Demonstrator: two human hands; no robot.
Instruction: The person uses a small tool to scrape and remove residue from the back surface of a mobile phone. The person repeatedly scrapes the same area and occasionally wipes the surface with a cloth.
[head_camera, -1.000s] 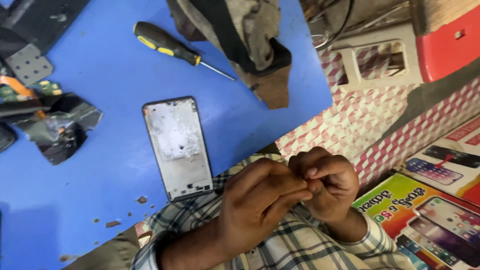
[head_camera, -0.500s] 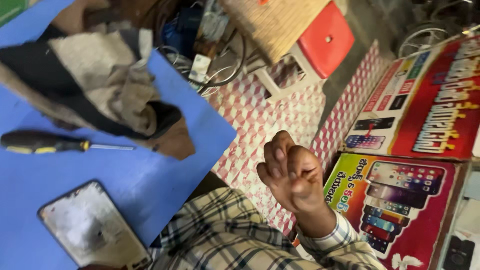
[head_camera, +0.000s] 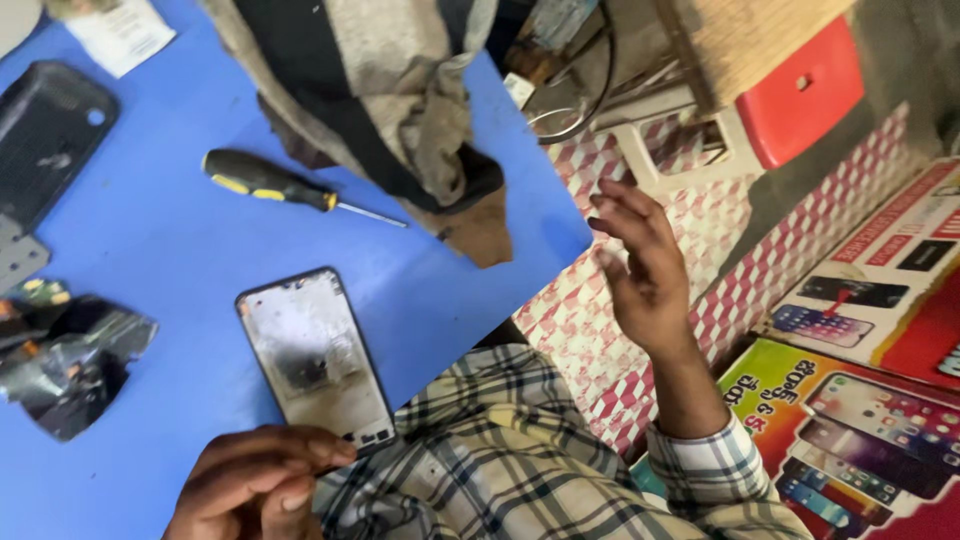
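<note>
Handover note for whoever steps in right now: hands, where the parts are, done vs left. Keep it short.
Left hand: fingers curled at the bottom end of the phone frame, touching it or nearly so.
Right hand: raised off the table edge, fingers spread, holding nothing.
Phone frame lies flat on the blue table, opened, its inside bare and grimy.
Screwdriver lies untouched above it, beside the cloth bag.
Removed dark parts lie at left. Reassembly is not done.

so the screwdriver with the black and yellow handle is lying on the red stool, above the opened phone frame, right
Not quite. In the head view the screwdriver with the black and yellow handle lies on the blue table, not on the red stool, which stands off to the side on the floor. It does lie above the opened phone frame, as you say.
</note>
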